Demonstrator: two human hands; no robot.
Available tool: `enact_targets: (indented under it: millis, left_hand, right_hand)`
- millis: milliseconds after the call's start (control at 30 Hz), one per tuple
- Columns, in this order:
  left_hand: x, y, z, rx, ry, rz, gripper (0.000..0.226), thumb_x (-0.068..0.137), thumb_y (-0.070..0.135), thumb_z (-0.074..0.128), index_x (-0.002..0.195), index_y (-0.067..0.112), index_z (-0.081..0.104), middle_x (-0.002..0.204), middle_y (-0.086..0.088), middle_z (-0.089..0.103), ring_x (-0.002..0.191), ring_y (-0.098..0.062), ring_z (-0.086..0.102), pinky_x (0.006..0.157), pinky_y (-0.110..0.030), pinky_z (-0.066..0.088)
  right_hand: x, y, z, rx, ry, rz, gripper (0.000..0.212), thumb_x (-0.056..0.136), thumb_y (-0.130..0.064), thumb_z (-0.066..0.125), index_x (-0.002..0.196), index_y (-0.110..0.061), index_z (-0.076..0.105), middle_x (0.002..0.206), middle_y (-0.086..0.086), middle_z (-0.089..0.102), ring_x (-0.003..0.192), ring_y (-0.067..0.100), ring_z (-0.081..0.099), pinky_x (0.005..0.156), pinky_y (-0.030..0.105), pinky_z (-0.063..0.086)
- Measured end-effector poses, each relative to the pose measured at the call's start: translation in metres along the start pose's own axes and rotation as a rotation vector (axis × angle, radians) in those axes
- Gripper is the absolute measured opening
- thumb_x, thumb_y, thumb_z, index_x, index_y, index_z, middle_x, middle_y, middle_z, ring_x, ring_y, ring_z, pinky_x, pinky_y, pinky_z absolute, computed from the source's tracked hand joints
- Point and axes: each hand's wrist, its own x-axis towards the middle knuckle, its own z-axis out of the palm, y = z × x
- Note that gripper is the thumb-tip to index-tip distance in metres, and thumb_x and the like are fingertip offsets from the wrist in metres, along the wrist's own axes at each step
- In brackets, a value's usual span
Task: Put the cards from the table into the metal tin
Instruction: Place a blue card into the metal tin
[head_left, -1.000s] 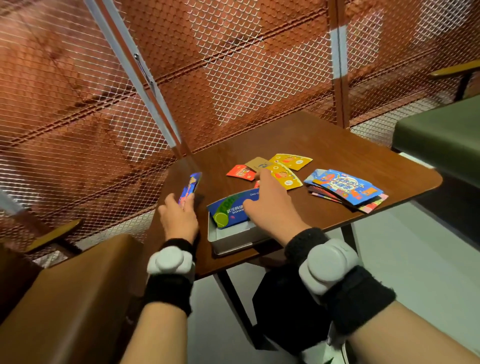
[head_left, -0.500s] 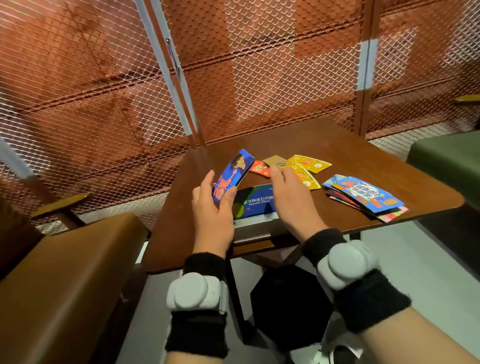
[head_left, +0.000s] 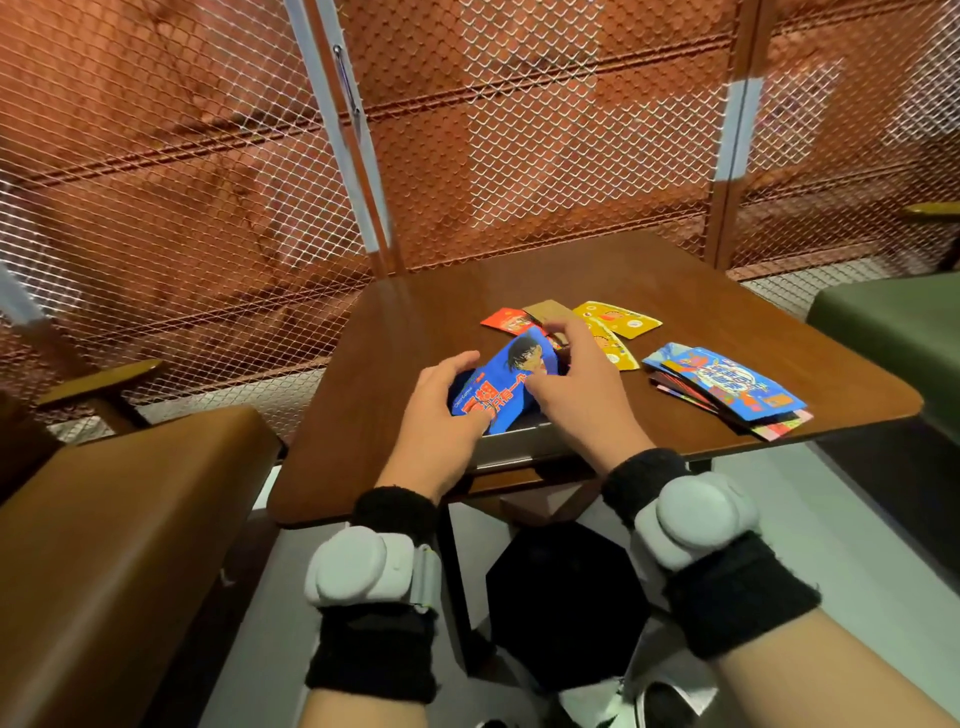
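While both hands met over the metal tin (head_left: 511, 449) at the table (head_left: 649, 291) front edge, left hand (head_left: 441, 410) & right hand (head_left: 582, 387) pinched a blue card (head_left: 506, 384) w/ curled fingers; other cards (head_left: 727, 387) lay just right.

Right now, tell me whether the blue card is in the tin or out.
Partly in: both hands hold the blue card tilted over the metal tin, its near end below the rim.

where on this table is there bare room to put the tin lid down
Bare wood lies left of the metal tin toward the table edge, and across the far side. Crowded: loose cards behind the hands and the card stack at right.
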Motion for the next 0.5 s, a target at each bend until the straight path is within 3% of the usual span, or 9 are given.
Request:
enact_targets:
  millis: [100, 200, 367, 500]
  left_hand:
    - [0.0001, 0.0003, 0.0006, -0.024, -0.005, -0.022, 0.059, 0.084, -0.011, 0.064, 0.135, 0.016, 0.053, 0.132, -0.004, 0.050, 0.112, -0.007, 0.055, 0.076, -0.005, 0.049]
    - [0.0001, 0.0018, -0.0002, -0.025, -0.031, -0.058, 0.061, 0.085, -0.010, 0.065, 0.138, 0.016, 0.051, 0.132, -0.002, 0.048, 0.110, -0.007, 0.055, 0.072, -0.008, 0.052]
    - [-0.0003, 0.0004, 0.0032, -0.057, -0.007, -0.087, 0.066, 0.079, -0.012, 0.070, 0.136, 0.015, 0.050, 0.131, -0.004, 0.048, 0.111, -0.013, 0.056, 0.066, -0.006, 0.051]
    - [-0.0001, -0.0005, 0.0057, -0.103, 0.005, -0.123, 0.065, 0.078, -0.009, 0.073, 0.134, 0.016, 0.051, 0.131, -0.007, 0.052, 0.114, -0.019, 0.058, 0.068, -0.013, 0.054]
  right_hand:
    - [0.0030, 0.0034, 0.0002, -0.029, -0.049, -0.027, 0.069, 0.069, -0.012, 0.063, 0.125, -0.048, 0.045, 0.113, -0.012, 0.063, 0.105, 0.019, 0.065, 0.080, 0.051, 0.058]
    - [0.0067, 0.0056, 0.0010, -0.063, -0.098, -0.041, 0.076, 0.067, -0.010, 0.067, 0.127, -0.049, 0.043, 0.125, -0.008, 0.057, 0.111, 0.019, 0.062, 0.087, 0.053, 0.055]
    - [0.0074, 0.0020, -0.0007, -0.118, -0.102, -0.037, 0.068, 0.062, -0.013, 0.078, 0.101, -0.049, 0.035, 0.104, -0.014, 0.057, 0.100, 0.018, 0.065, 0.091, 0.056, 0.050]
    - [0.0054, 0.0022, 0.0008, -0.116, -0.034, -0.076, 0.060, 0.070, -0.011, 0.078, 0.098, -0.035, 0.031, 0.096, -0.013, 0.050, 0.097, 0.023, 0.062, 0.087, 0.052, 0.052]
